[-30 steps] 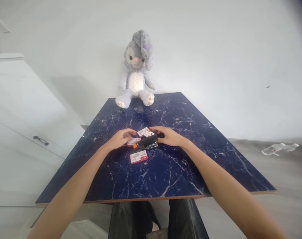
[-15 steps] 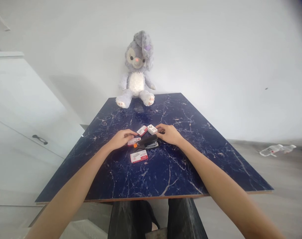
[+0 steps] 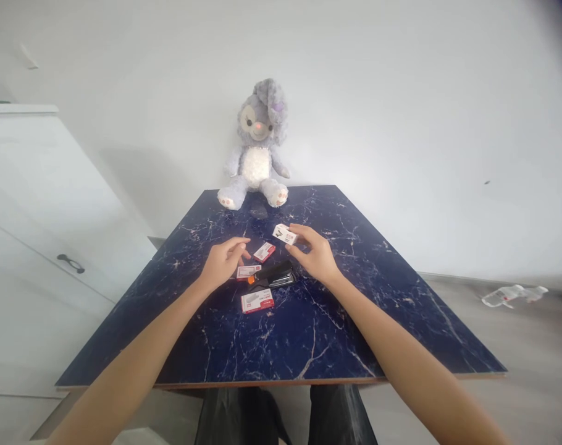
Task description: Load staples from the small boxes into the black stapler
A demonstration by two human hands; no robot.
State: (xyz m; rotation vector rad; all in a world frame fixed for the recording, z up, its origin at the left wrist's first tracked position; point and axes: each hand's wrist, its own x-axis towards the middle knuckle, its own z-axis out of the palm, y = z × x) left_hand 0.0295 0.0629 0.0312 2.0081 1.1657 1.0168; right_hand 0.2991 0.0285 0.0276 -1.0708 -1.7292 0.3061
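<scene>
Between the thumb and fingers of my right hand (image 3: 314, 252) is a small white box (image 3: 284, 234) with dark print, lifted off the table. My left hand (image 3: 223, 262) hovers at the left of the group, fingers apart, with nothing in it. Close to its fingertips lie a small red-and-white box (image 3: 264, 251) and a flat red-and-white box (image 3: 248, 271). A black stapler (image 3: 276, 275) with an orange end rests between them and my right wrist. Nearer to me lies a larger red-and-white box (image 3: 257, 300).
The dark blue marble-patterned table (image 3: 309, 340) has a grey plush rabbit (image 3: 257, 154) sitting at its far edge against the wall. A white cabinet (image 3: 31, 247) stands at the left. Clear plastic bottles (image 3: 512, 295) lie on the floor at the right.
My right hand has closed on the white box and raised it from beside the stapler. My left hand has drawn back from the small red-and-white box, its fingers opening. The view has tilted slightly.
</scene>
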